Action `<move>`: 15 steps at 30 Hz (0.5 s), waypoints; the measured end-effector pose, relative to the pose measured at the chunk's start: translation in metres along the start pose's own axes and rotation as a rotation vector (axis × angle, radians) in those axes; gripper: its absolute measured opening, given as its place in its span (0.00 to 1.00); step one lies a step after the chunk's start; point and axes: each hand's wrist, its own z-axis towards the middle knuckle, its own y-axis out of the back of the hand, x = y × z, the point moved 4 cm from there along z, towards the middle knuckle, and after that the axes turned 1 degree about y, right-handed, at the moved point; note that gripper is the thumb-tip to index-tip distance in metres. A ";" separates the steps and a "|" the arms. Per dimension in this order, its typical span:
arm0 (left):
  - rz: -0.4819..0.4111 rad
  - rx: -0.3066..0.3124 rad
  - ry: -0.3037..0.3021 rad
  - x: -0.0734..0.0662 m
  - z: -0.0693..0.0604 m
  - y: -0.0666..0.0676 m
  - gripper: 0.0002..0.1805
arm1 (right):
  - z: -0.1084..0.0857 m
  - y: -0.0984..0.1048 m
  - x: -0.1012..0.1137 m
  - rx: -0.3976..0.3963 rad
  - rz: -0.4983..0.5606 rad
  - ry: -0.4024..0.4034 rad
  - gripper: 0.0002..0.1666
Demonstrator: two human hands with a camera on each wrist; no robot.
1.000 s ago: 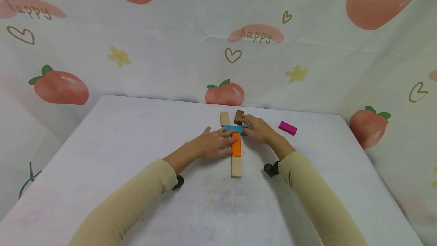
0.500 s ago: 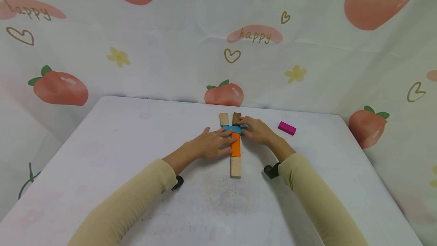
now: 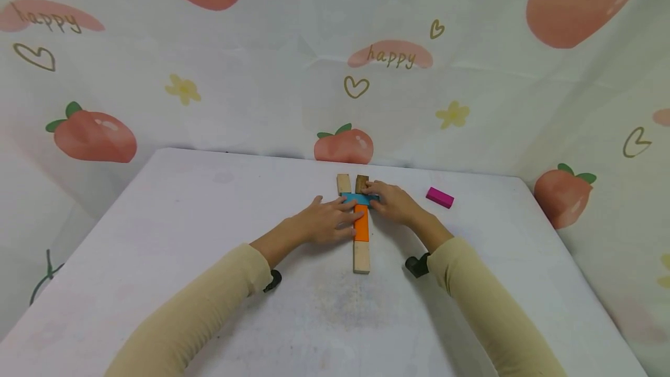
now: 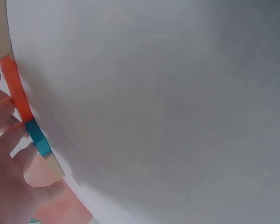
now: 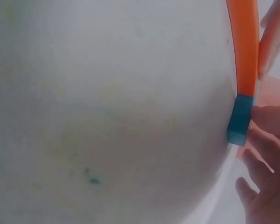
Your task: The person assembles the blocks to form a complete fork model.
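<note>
Wooden blocks lie joined on the table. A blue block [image 3: 360,198] lies crosswise against the far end of an orange block [image 3: 361,227], and a plain wood block [image 3: 361,258] continues the line nearer the body. Beyond the blue block stand a plain wood block [image 3: 342,183] on the left and a dark brown block [image 3: 362,182] on the right. My left hand [image 3: 328,220] rests spread fingers against the blue and orange blocks. My right hand [image 3: 394,201] touches the brown block with a fingertip, its thumb at the blue block's right end. The right wrist view hides the brown block.
A magenta block [image 3: 440,197] lies apart, right of my right hand. The white table [image 3: 235,191] ends at the back against a peach-printed cloth [image 3: 262,74]. Dark straps [image 3: 417,263] hang beneath both cuffs.
The brown block has moved slightly left and nearer the blue block, straightening beside the far wood block, with my right fingers following. My left hand stays in place.
</note>
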 end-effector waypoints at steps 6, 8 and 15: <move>0.002 -0.003 -0.004 0.000 0.000 0.000 0.30 | 0.002 0.000 -0.001 0.007 -0.016 0.002 0.21; 0.004 -0.002 -0.004 0.000 0.000 0.000 0.30 | 0.002 0.000 0.000 0.006 -0.030 0.004 0.20; 0.009 0.003 -0.004 0.000 0.000 0.000 0.30 | 0.003 0.001 0.003 0.009 -0.050 -0.001 0.19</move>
